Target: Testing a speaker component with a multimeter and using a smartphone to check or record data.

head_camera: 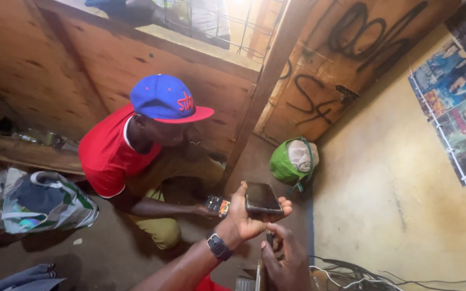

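Landmark: dark phone, screen up, at frame centre.

- One crouching person seen left of phone, red shirt, blue-red cap; second small phone held just left.
- Four rectangular coloured posters pinned on yellow wall, upper right.
- One striped bag far left.
- One green bag just above.
- Phone gripped by left hand, fingers curled round edges.
- Right hand below, pinching small dark item; cannot tell what.

Probably a small repair stall: rough plywood walls, posters at two o'clock, tangled cables at five o'clock.
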